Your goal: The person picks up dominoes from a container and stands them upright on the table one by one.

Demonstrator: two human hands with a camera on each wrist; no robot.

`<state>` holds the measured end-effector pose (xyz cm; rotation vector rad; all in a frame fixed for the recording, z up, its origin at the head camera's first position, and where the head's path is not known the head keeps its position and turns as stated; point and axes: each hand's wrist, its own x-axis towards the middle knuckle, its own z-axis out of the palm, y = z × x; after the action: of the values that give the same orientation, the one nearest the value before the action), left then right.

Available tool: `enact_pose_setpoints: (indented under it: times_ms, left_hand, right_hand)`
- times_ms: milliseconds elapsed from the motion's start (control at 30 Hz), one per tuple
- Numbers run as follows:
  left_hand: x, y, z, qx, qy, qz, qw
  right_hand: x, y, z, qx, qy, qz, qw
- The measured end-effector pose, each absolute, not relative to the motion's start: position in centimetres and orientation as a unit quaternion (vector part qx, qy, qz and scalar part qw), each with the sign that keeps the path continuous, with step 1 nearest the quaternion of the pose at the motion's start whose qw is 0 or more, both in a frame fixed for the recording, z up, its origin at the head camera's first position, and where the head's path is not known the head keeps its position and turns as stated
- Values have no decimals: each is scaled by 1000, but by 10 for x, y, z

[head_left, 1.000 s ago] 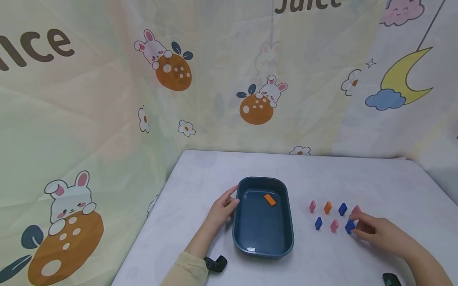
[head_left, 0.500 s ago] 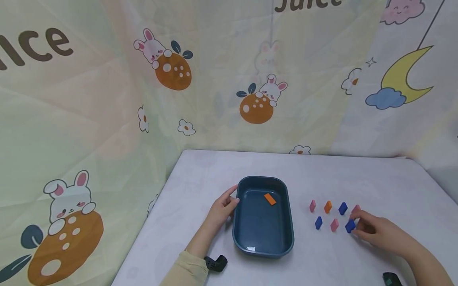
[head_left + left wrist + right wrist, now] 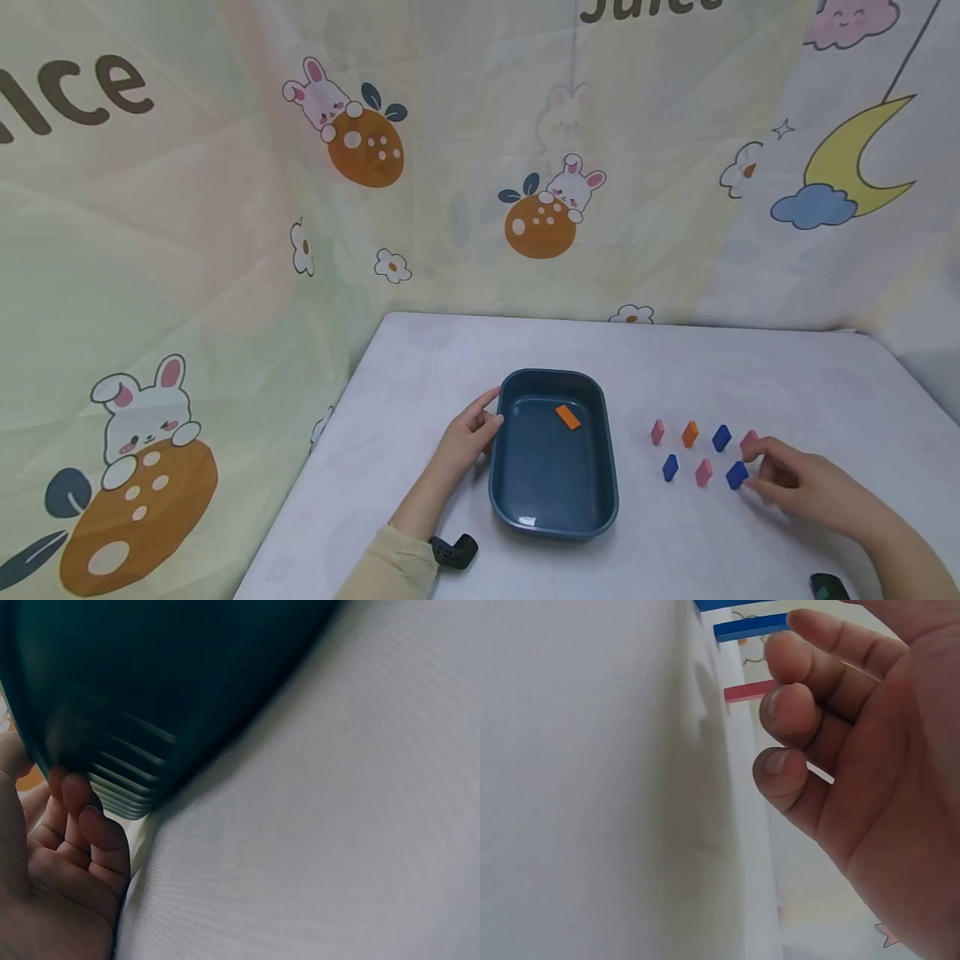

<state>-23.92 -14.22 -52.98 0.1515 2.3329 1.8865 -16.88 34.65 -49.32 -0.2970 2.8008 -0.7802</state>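
Note:
In the head view my left hand (image 3: pixel 463 440) holds the left side of a dark blue rectangular tray (image 3: pixel 495 492), thumb at its rim. The left wrist view has the curled fingers (image 3: pixel 103 829) against the tray's ribbed outer wall. An orange domino-like block (image 3: pixel 567 417) lies flat inside the tray. My right hand (image 3: pixel 806 487) is beside a standing blue block (image 3: pixel 737 475), thumb and index finger parted at its right side. Behind that block a pink block (image 3: pixel 748 438) is partly covered by the index finger. In the right wrist view the other fingers are loosely bent and hold nothing.
More thin blocks stand upright in two rows between tray and right hand: a pink one (image 3: pixel 657 432), an orange one (image 3: pixel 690 434) and a blue one (image 3: pixel 722 438) behind, another blue (image 3: pixel 671 467) and pink (image 3: pixel 703 472) in front. A patterned cloth wall rises behind the white table (image 3: pixel 450 350).
My right fingers have drawn back slightly to the right from the front blue block, which stays upright. The left hand keeps its place on the tray. The head view has shifted slightly.

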Motion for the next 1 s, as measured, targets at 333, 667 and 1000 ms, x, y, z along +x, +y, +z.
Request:
enact_pose_setpoints:
  times_ms: [333,667,1000]
  left_hand:
    - [-238,-140,-527,50,778,623,70]
    - [-237,-143,-527,50,770,632,71]
    - [-238,-144,-528,51,767,636,72]
  right_hand:
    - [-168,326,-461,-129,954,-263,60]
    - [-191,264,-435,-231,911,-331,88]
    - [-227,183,-422,-307,893,-317,84]
